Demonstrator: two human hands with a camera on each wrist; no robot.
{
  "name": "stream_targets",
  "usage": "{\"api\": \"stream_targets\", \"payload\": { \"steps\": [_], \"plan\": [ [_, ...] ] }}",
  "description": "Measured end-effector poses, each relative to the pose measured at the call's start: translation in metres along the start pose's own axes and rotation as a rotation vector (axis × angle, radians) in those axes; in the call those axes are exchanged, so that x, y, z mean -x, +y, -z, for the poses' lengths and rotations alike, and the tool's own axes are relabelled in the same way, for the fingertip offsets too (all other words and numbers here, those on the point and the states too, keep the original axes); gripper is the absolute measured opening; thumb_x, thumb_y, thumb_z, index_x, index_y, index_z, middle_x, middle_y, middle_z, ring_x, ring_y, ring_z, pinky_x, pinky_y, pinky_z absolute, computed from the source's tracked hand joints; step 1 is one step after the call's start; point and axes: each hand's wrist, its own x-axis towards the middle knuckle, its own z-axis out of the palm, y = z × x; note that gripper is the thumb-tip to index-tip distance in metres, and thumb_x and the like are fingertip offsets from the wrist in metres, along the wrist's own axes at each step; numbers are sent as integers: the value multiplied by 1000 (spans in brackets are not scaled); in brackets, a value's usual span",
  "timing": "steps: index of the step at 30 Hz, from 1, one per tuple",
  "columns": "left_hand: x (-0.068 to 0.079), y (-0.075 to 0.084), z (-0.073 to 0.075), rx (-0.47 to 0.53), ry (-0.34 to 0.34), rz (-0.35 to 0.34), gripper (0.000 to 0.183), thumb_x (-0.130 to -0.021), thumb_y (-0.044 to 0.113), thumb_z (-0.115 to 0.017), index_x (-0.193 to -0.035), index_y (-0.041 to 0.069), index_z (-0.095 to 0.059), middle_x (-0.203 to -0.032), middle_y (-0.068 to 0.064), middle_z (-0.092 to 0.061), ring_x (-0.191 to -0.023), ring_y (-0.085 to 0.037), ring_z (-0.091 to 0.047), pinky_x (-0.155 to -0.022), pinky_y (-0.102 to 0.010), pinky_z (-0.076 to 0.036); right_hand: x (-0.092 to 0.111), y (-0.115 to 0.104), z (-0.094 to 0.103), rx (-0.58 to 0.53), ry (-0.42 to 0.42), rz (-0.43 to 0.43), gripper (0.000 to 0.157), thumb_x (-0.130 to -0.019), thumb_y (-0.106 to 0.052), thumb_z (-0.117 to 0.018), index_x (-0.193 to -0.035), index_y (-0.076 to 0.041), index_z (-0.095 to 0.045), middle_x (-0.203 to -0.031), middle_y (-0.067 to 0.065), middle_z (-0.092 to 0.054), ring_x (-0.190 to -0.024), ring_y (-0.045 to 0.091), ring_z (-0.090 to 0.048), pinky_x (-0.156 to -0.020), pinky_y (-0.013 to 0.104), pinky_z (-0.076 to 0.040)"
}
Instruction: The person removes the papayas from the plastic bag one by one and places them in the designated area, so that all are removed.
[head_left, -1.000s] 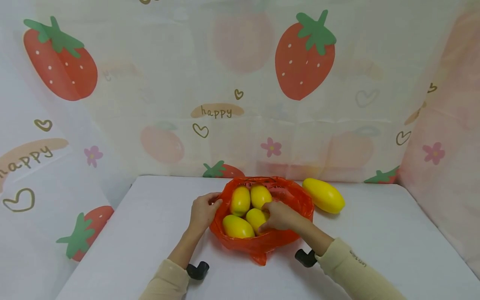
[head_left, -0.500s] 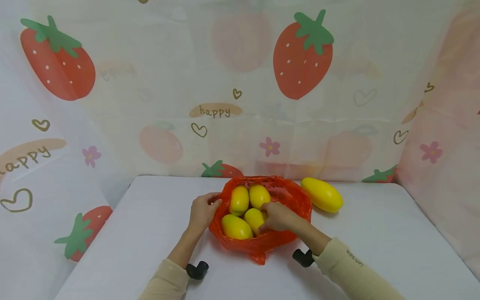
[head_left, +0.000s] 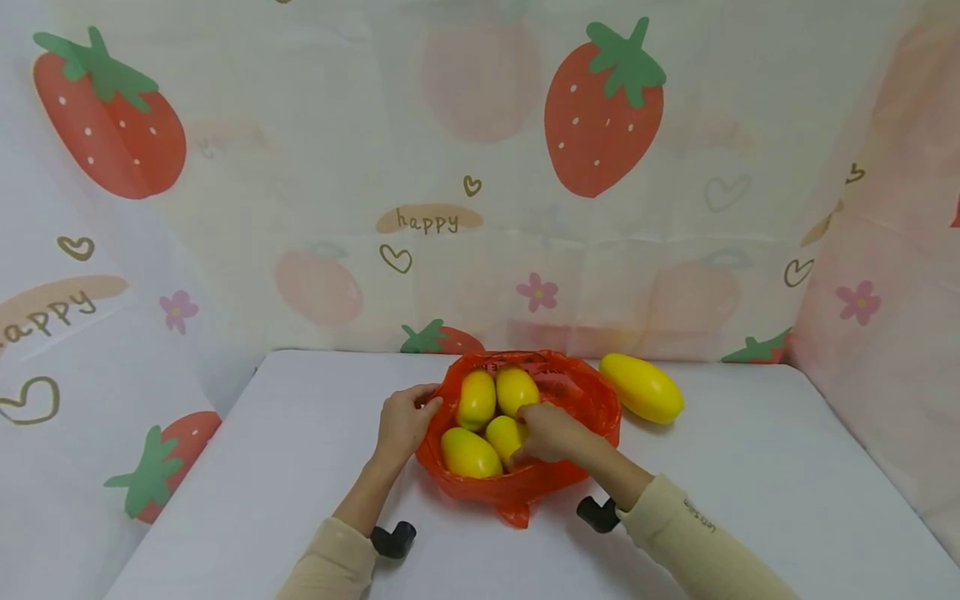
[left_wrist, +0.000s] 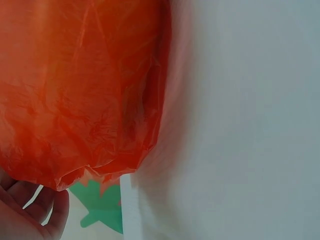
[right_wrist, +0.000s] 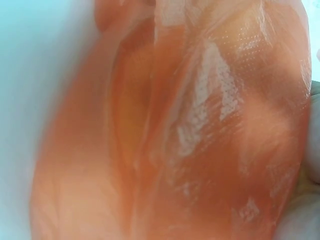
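Observation:
An open red plastic bag (head_left: 517, 490) stands on the white table with several smooth yellow mango-like fruits inside. My left hand (head_left: 402, 425) holds the bag's left rim between thumb and fingers; in the left wrist view its fingers (left_wrist: 60, 212) lie at the edge of the red plastic. Reaching in over the right side, my right hand (head_left: 553, 433) grips the front right yellow fruit (head_left: 504, 437), thumb toward the front and fingers behind. Another yellow fruit (head_left: 471, 454) lies to its left, and two more sit behind. Red film fills most of the right wrist view.
A longer yellow fruit (head_left: 642, 388) lies on the table (head_left: 757, 467) beside the bag's back right. Black wrist camera mounts (head_left: 394, 540) show below both forearms. A strawberry-printed curtain (head_left: 450, 125) encloses the back and sides.
The whole head view has drifted slightly left. Both hands keep their places at the bag, and the fruits have not visibly moved within it.

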Motion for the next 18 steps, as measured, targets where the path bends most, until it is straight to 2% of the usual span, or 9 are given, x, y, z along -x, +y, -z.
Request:
{"api": "stream_targets", "payload": {
  "steps": [18],
  "plan": [
    [-1, -1, 1, -9, -4, -1, 26, -94, 12, -63, -117, 3, -70, -109, -14, -72, -95, -26, -64, -88, -38, -59, -2, 1, 0, 22, -2, 8, 60, -74, -33, -84, -121, -6, -59, -103, 5, -62, -96, 23, -56, -97, 43, -52]
  ]
}}
